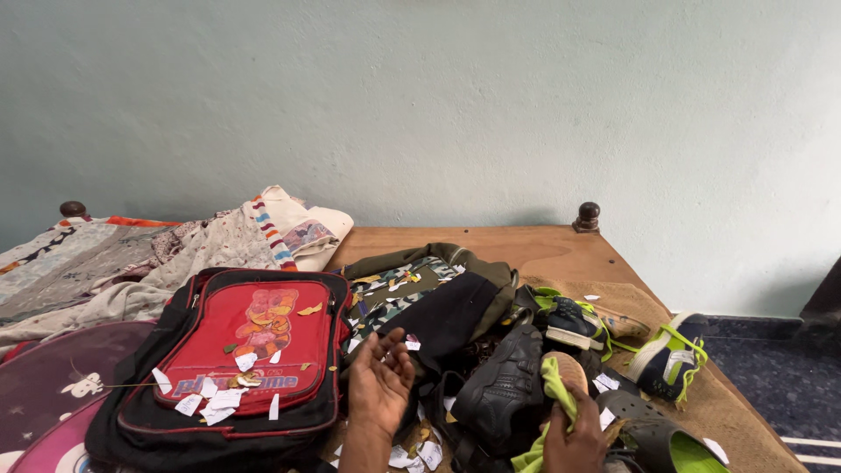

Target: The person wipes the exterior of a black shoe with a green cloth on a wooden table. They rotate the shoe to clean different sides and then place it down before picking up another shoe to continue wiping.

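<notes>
Gripping a lime-green cloth (550, 412) against the black shoe (504, 385) at lower centre, my right hand (574, 438) is clenched; my left hand (381, 385) hovers palm-up, fingers spread, empty, beside the red backpack (250, 346). Paper scraps (215, 403) litter everything, so I judge the tidying barely begun.

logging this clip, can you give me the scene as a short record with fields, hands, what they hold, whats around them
surface: wooden bed frame against a pale wall
left hand: left hand open, palm up, empty, beside the red and black backpack
right hand: right hand gripping a lime green cloth against a black shoe
on the backpack: torn paper scraps
behind the hands: camouflage clothing
right side: navy and lime sneakers, dark clog with green insole
left side: patterned quilts
</notes>
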